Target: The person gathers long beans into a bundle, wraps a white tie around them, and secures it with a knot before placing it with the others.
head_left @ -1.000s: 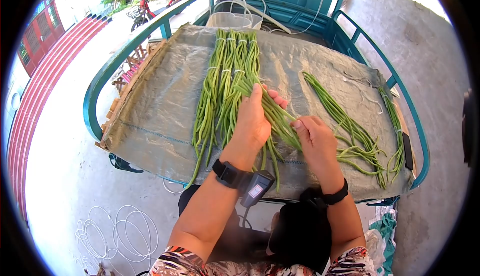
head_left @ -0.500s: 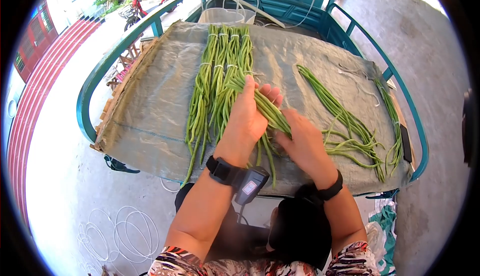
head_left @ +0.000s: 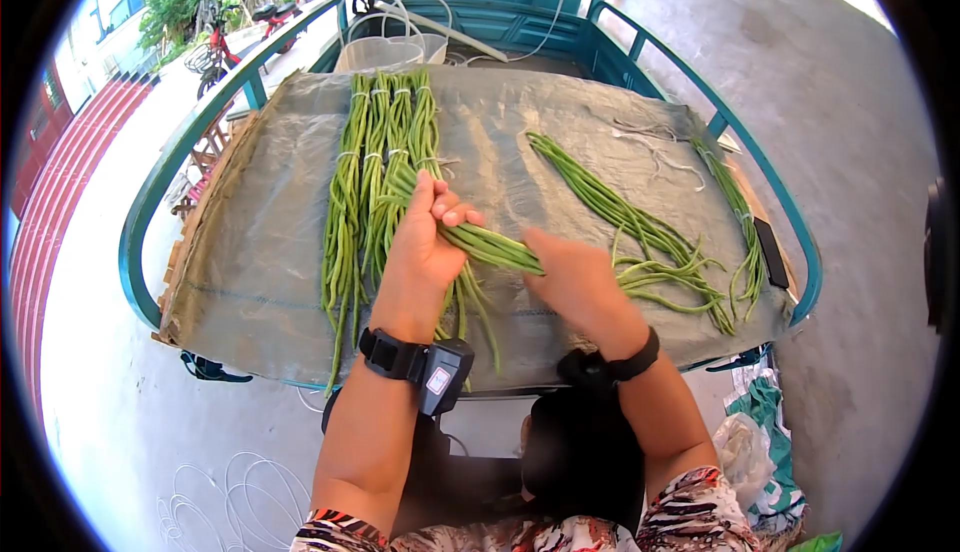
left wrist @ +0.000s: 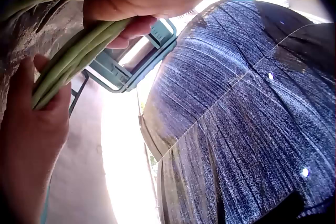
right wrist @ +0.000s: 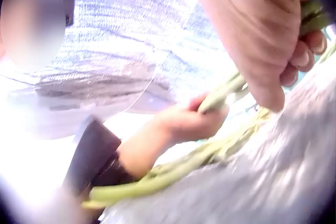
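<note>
1. Far left to centre-left: a row of long green beans in slender bundles, bound with thin white ties (head_left: 378,132), lies on the grey woven plastic sheet (head_left: 240,232). The row sits at 10 o'clock from the hands.
2. Centre-left: the left hand (head_left: 422,252) grasps a handful of long, smooth green beans (head_left: 495,249). Its thumb lies uppermost and its fingers curl around the stems. The gripped ends overlap the tied row.
3. Centre: the handful runs from the left hand toward 4 o'clock, raised in the hands. Whether it carries a tie cannot be told.
4. Centre-right: the right hand (head_left: 580,287) grasps the handful; the left wrist view shows thumb and fingers on either side of the beans.
5. Change: one second ago, the right fingertips pinched the handful; now the hand is closed around it. The hands also stand a little farther apart. Judged result: the handful is steadied at two points and remains in work, not set down.
6. Right: a loose pile of long green beans (head_left: 618,214) lies at 2 to 3 o'clock from the handful, untouched.
7. Far right: a narrow, white-tied green bean bundle (head_left: 732,192) lies at 3 o'clock, just beside a flat black rectangular object (head_left: 770,252).
</note>
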The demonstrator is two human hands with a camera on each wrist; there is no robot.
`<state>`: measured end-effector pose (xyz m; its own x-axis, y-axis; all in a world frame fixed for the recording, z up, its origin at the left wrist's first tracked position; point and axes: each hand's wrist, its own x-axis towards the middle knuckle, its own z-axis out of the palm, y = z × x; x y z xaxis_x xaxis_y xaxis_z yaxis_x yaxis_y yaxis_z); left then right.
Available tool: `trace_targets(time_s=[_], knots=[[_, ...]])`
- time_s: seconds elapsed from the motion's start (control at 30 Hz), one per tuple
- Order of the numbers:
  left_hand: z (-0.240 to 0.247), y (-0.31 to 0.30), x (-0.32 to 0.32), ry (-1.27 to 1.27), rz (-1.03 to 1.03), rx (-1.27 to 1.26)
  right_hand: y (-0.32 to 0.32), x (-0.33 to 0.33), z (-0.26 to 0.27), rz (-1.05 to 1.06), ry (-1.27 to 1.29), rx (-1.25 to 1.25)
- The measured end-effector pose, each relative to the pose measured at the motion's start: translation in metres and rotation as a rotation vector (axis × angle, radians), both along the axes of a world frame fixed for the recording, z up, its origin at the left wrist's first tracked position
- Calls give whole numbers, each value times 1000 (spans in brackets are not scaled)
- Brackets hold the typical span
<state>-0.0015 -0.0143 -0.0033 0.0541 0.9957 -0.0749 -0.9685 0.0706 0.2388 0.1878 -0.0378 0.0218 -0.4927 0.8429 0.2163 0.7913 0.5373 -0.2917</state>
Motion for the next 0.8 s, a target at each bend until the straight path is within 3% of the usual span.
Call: trace_targets(time_s=[0.33,0.5,0.6,0.7,0.77,0.8], knots=[[-1,2,5,-5,87,-129,22,144,22,-290,-284,215],[-7,3,5,27,105,-195,47,225,23,-447,-864,370],[-4,2,4,47,114,-232,66,236,20,-575,-924,423],[-3,1,5,57,118,-234,82,179,32,-375,-655,406],[-5,1,5,62,113,-223,112,159,13,-193,-380,447],[-7,2,5,62,106,-217,120,139,8,-273,-330,302]])
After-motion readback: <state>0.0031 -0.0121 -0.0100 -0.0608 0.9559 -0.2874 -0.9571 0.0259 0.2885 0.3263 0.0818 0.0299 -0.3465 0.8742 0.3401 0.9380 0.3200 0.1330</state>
